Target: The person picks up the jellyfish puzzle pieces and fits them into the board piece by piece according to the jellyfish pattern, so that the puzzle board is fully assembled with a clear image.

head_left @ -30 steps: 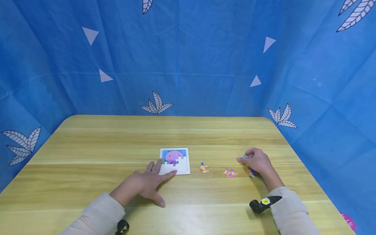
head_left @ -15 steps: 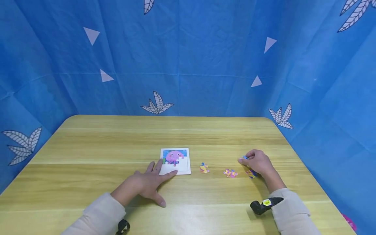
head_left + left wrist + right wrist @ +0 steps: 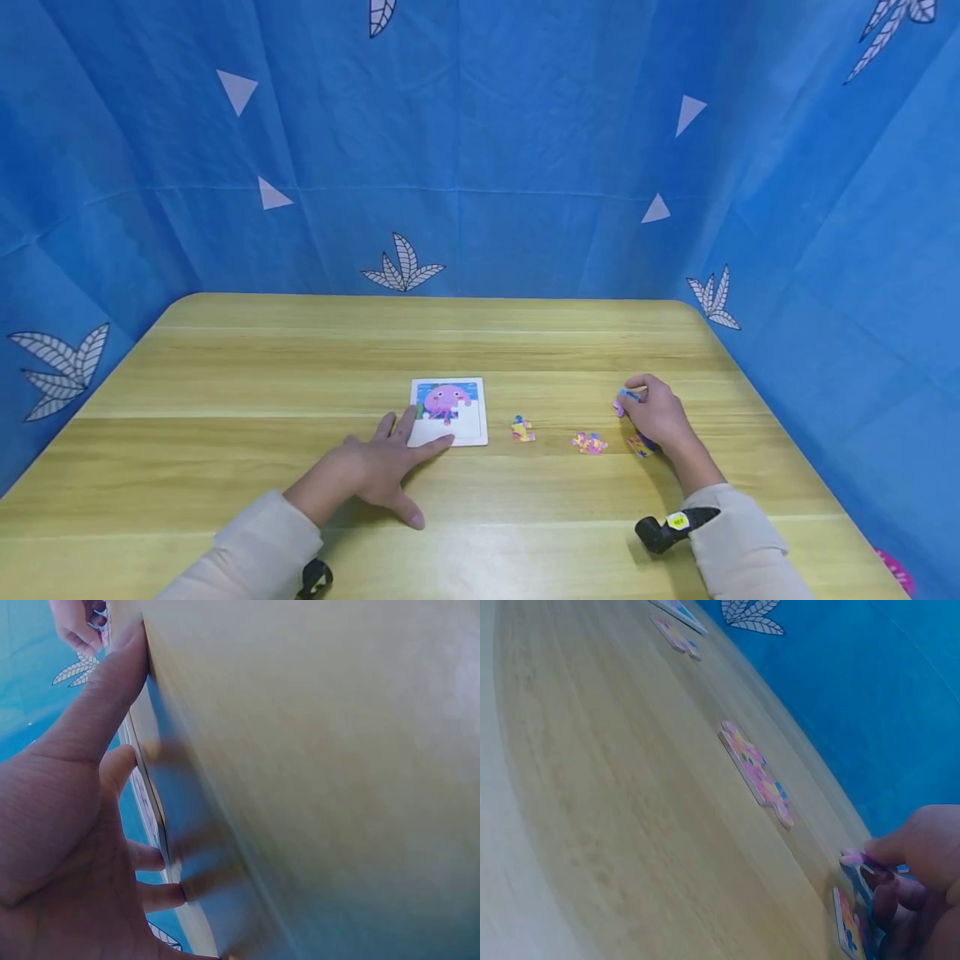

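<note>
In the head view, a white-framed puzzle board (image 3: 471,430) with a partly filled pink sea-creature picture lies on the table. My left hand (image 3: 378,468) is spread flat, its fingertips resting on the board's near left part. My right hand (image 3: 660,412) pinches a blue and pink puzzle piece (image 3: 619,406) low over the table at the right; the right wrist view shows thumb and finger at this piece (image 3: 852,858). Partly covered by that hand is a yellow and blue puzzle piece (image 3: 639,447). The tips of some right-hand fingers are hidden.
Between board and right hand lie a yellow puzzle piece (image 3: 522,429) and a pink and yellow puzzle piece (image 3: 589,443). They rest on a wooden table (image 3: 300,350). A blue patterned curtain (image 3: 525,150) hangs behind and beside it.
My right hand has shifted slightly, and more of the blue and pink piece shows, its pink part now turned left. The left hand stays on the board.
</note>
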`<state>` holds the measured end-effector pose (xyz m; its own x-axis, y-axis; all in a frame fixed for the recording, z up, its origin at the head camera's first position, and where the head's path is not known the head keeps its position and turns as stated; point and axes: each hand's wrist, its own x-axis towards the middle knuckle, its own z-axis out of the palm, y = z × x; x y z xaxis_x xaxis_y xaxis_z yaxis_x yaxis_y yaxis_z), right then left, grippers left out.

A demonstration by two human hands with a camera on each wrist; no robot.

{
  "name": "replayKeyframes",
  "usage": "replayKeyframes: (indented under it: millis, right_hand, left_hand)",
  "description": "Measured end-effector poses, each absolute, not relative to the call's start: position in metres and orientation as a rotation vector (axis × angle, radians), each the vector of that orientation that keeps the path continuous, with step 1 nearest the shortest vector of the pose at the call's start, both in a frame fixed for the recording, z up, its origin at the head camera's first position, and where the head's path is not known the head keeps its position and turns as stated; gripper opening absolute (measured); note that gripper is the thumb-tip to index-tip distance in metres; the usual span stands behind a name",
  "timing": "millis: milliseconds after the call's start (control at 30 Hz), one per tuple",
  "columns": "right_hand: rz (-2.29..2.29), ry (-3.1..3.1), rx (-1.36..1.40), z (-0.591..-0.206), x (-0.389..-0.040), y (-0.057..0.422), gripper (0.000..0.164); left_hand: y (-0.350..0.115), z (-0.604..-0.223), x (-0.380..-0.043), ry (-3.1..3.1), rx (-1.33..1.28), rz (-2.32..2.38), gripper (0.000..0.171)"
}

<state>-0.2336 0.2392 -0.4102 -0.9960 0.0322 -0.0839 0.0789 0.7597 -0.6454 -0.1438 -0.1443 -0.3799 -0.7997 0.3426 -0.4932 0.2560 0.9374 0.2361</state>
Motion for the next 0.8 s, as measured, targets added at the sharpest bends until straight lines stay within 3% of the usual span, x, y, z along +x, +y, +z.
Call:
replayKeyframes:
  millis: [800]
  right_hand:
    - [-1.502,2.637,-0.027,-0.41,-0.236,0.191,0.026]
  left_hand:
    - [-0.143,-0.379,-0.144,2.535,0.42,0.217,0.103]
